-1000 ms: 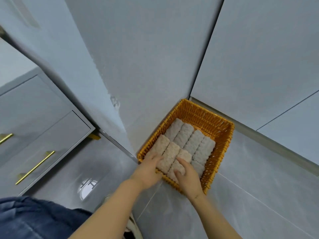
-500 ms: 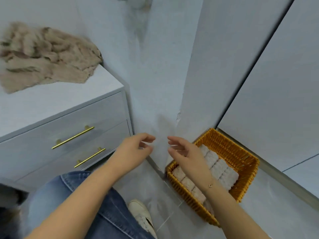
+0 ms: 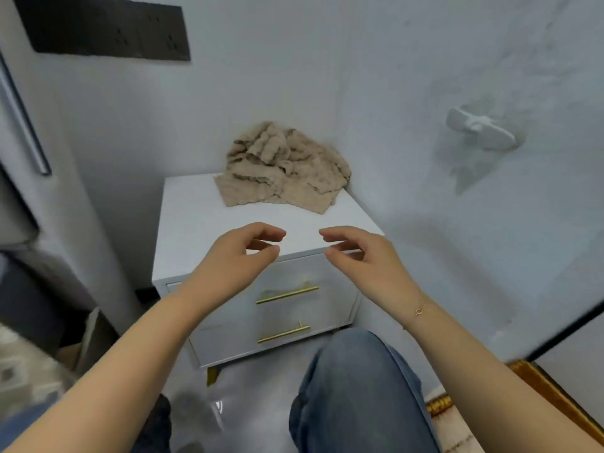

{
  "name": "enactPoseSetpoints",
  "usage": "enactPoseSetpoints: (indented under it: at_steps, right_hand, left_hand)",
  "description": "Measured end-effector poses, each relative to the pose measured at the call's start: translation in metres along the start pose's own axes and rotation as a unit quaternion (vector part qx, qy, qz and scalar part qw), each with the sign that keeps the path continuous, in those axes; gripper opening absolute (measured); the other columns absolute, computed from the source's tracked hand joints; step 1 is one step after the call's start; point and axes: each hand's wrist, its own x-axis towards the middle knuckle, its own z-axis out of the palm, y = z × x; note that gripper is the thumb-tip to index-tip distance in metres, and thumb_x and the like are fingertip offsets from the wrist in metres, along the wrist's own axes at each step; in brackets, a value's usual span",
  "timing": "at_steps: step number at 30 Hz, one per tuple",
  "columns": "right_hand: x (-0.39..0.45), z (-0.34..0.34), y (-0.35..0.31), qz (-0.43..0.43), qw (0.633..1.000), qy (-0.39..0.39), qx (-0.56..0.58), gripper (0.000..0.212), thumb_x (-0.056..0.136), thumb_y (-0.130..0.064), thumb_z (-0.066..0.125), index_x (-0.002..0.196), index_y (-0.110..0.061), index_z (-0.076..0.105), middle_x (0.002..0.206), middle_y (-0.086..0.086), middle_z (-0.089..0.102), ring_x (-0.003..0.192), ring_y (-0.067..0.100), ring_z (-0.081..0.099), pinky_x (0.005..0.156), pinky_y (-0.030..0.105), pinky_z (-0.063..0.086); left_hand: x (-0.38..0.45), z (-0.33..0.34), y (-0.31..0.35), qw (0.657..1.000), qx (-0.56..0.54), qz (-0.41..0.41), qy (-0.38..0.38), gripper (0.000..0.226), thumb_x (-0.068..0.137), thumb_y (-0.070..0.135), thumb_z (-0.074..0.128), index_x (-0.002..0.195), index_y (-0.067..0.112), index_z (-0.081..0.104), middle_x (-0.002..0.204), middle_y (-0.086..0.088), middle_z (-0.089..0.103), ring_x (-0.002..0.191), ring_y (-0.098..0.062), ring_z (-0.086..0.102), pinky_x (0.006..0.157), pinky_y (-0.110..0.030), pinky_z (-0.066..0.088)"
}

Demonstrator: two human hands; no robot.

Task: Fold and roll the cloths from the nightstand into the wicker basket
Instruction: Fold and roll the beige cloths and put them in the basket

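Several beige cloths (image 3: pixel 284 165) sit bunched in one crumpled heap at the back right corner of the nightstand (image 3: pixel 196 223), pressed up near the wall, and nothing is touching them yet. How many cloths make up the heap cannot be told; they are tangled together.

Both hands are up in front of the nightstand's front edge now. A second ago they were down in the wicker basket, settling rolled cloths into its rows; half a second ago they were lifting away from it. So that roll reads as delivered, and the person is turning back for the next cloth.

Left hand (image 3: pixel 228 259) hovers over the front edge with fingers loosely curled, thumb and forefinger narrowly apart, holding nothing. Right hand (image 3: pixel 366 259) mirrors it just beside, fingers relaxed and bent, also empty, a thin bracelet (image 3: pixel 420 307) at the wrist. The heap lies well beyond both sets of fingertips.

Wicker basket (image 3: pixel 536 387) now shows only as a sliver of orange rim at the lower right, on the floor beside the person's denim-clad knee (image 3: pixel 356 387). Its contents are out of view at this moment, so how much room remains cannot be judged here.

Two drawers (image 3: pixel 294 305) with gold bar handles are closed.
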Motion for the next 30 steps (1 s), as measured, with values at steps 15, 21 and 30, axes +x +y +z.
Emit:
enactPoseSetpoints:
  at_steps: [15, 21, 30]
  right_hand:
    - [0.168, 0.050, 0.031, -0.020, 0.981, -0.038, -0.188, 0.029, 0.092, -0.023, 0.060, 0.121, -0.018, 0.063, 0.124, -0.004, 0.059, 0.103, 0.011, 0.055, 0.086, 0.019, 0.040]
    - [0.254, 0.034, 0.058, 0.071, 0.946, -0.008, -0.316, 0.047, 0.092, -0.023, 0.055, 0.137, -0.014, 0.047, 0.137, 0.008, 0.050, 0.118, 0.025, 0.053, 0.091, 0.033, 0.044]
    - [0.304, 0.024, 0.104, 0.186, 0.918, 0.021, -0.350, 0.028, 0.088, -0.026, 0.058, 0.066, -0.015, 0.046, 0.069, 0.002, 0.050, 0.062, 0.018, 0.047, 0.051, 0.026, 0.034]
  left_hand:
    - [0.083, -0.022, -0.096, 0.997, -0.005, -0.040, 0.060, 0.029, 0.095, 0.015, 0.055, 0.120, 0.030, 0.060, 0.117, 0.023, 0.056, 0.105, 0.012, 0.051, 0.081, -0.005, 0.039]
    - [0.105, -0.022, -0.100, 0.995, -0.048, -0.042, 0.077, 0.029, 0.094, 0.013, 0.056, 0.117, 0.031, 0.061, 0.116, 0.024, 0.058, 0.105, 0.013, 0.052, 0.081, -0.004, 0.039]
    - [0.117, -0.023, -0.099, 0.993, -0.065, -0.031, 0.090, 0.035, 0.094, 0.011, 0.054, 0.115, 0.039, 0.058, 0.112, 0.029, 0.057, 0.104, 0.020, 0.048, 0.077, -0.001, 0.040]
